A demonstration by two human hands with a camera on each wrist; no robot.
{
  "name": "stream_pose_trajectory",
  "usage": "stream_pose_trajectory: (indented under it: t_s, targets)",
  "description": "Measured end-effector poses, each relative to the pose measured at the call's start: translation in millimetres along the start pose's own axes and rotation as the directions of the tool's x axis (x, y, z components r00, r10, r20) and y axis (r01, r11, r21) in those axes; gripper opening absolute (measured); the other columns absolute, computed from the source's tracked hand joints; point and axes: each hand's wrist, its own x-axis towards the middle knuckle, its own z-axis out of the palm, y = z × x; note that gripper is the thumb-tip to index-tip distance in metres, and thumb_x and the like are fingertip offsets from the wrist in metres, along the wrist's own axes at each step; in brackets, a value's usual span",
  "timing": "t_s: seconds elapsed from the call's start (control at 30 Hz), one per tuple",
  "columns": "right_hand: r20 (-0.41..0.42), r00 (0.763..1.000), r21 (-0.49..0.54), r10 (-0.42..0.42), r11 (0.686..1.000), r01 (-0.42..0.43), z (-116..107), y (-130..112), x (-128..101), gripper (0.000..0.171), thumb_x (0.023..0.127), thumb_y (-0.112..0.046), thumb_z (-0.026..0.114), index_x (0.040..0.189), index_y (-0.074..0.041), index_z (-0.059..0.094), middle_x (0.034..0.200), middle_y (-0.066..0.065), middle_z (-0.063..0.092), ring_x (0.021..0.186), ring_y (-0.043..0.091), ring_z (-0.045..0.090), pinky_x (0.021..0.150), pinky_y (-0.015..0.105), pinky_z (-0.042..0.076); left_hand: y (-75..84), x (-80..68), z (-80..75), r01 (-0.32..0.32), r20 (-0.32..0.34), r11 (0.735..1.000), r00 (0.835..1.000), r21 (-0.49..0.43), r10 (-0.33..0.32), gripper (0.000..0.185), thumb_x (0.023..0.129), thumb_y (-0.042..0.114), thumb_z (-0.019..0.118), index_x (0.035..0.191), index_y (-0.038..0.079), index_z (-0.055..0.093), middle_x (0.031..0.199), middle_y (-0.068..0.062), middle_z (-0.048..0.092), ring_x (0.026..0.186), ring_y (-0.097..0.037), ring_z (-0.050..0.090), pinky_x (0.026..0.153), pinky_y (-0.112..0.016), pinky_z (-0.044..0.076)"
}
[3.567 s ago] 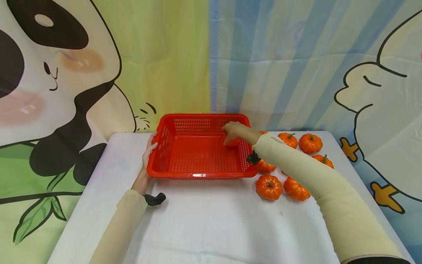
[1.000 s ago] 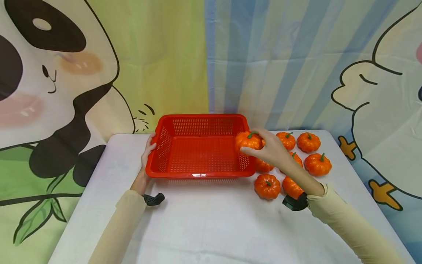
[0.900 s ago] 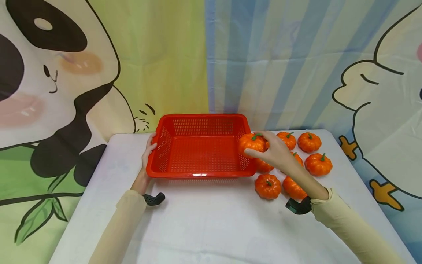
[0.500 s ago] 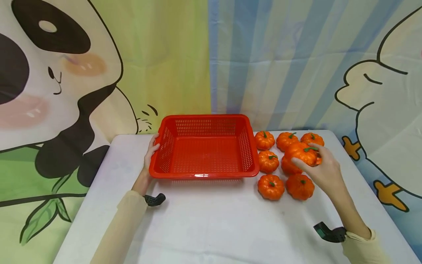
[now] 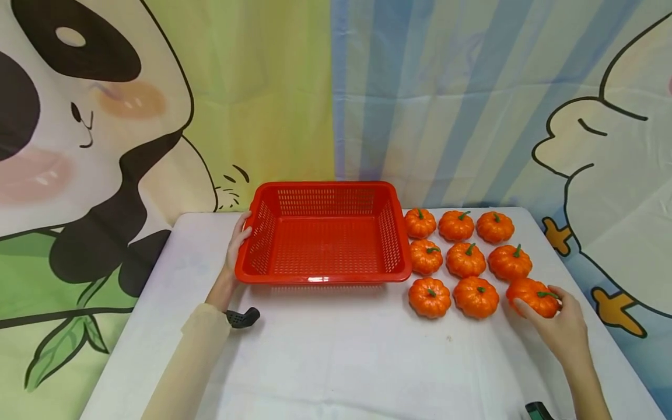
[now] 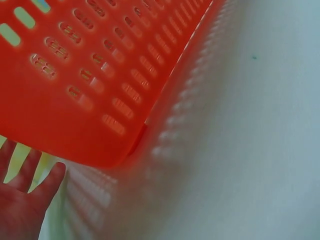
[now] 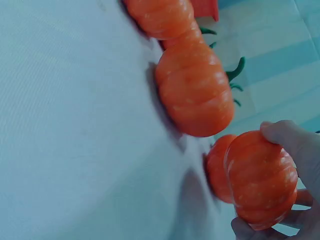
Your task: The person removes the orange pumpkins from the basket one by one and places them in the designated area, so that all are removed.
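My right hand (image 5: 564,326) grips a small orange pumpkin (image 5: 531,294) with a green stem, thumb on one side and fingers on the other. In the right wrist view the held pumpkin (image 7: 262,180) hangs slightly above the white table, its shadow apart from it. Several more pumpkins (image 5: 465,260) stand in rows right of the red plastic basket (image 5: 322,279). My left hand (image 5: 233,251) touches the basket's left side. In the left wrist view its fingers (image 6: 47,185) look straight and spread against the basket's outer wall (image 6: 65,120).
The white table (image 5: 336,356) extends in front of the basket. A cloth backdrop (image 5: 420,105) with a panda and a white bird hangs behind the table. The nearest standing pumpkin to the held one (image 5: 509,262) lies just behind it.
My right hand has carried a pumpkin from the basket's right side to the right, and lowered it at the right end of the front row. The left hand has stayed at the basket.
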Motion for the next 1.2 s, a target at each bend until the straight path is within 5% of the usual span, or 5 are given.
stream_pose_trajectory:
  t_s: [0.37, 0.63, 0.93, 1.1, 1.2]
  targets:
    - [0.077, 0.997, -0.04, 0.001, 0.999, 0.002, 17.9, 18.8, 11.0, 0.099, 0.089, -0.047, 0.065, 0.148, 0.012, 0.012, 0.145, 0.041, 0.023, 0.128, 0.052, 0.027, 0.104, 0.068, 0.032, -1.1, 2.7, -11.1, 0.022, -0.086, 0.977, 0.996, 0.21, -0.004, 0.052, 0.105, 0.035, 0.029, 0.155, 0.03, 0.016, 0.162, 0.001, 0.018, 0.126, -0.01, 0.04, 0.095, -0.019, 0.044]
    - [0.09, 0.996, -0.079, 0.0, 0.997, 0.007, 18.1, 19.9, 9.0, 0.1, 0.089, -0.048, 0.064, 0.148, 0.013, 0.01, 0.145, 0.042, 0.022, 0.129, 0.053, 0.027, 0.104, 0.068, 0.032, 18.2, -6.3, -34.2, -0.014, -0.103, 0.948, 0.993, 0.318, 0.049, 0.054, 0.104, 0.037, 0.03, 0.155, 0.034, 0.014, 0.163, -0.005, 0.015, 0.15, -0.03, 0.018, 0.121, -0.054, 0.017]
    - [0.128, 0.992, -0.085, -0.004, 0.996, 0.015, 14.0, 19.9, 7.6, 0.11, 0.086, -0.053, 0.065, 0.15, 0.01, 0.001, 0.148, 0.043, 0.016, 0.132, 0.056, 0.024, 0.103, 0.071, 0.03, 31.3, -29.7, -51.8, 0.007, -0.102, 0.914, 0.994, 0.405, 0.038, 0.054, 0.104, 0.041, 0.032, 0.155, 0.035, 0.014, 0.163, -0.001, 0.016, 0.149, -0.031, 0.018, 0.12, -0.051, 0.022]
    - [0.053, 0.996, -0.122, -0.074, 0.989, 0.08, 8.7, 12.0, 5.6, 0.106, 0.087, -0.052, 0.063, 0.152, 0.005, 0.002, 0.151, 0.04, 0.015, 0.133, 0.057, 0.024, 0.098, 0.074, 0.031, 28.4, -43.5, -62.9, 0.061, -0.153, 0.912, 0.988, 0.405, 0.002, 0.056, 0.103, 0.044, 0.032, 0.155, 0.035, 0.013, 0.164, -0.004, 0.013, 0.15, -0.03, 0.015, 0.12, -0.056, 0.014]
    - [0.005, 0.984, -0.168, -0.177, 0.97, 0.176, 3.9, 0.3, 7.8, 0.097, 0.09, -0.052, 0.059, 0.153, 0.003, 0.01, 0.153, 0.037, 0.015, 0.135, 0.057, 0.021, 0.097, 0.077, 0.028, 29.6, -49.6, -69.6, 0.097, -0.184, 0.866, 0.983, 0.491, -0.006, 0.058, 0.102, 0.05, 0.029, 0.155, 0.037, 0.011, 0.165, -0.004, 0.006, 0.151, -0.035, 0.008, 0.118, -0.063, 0.008]
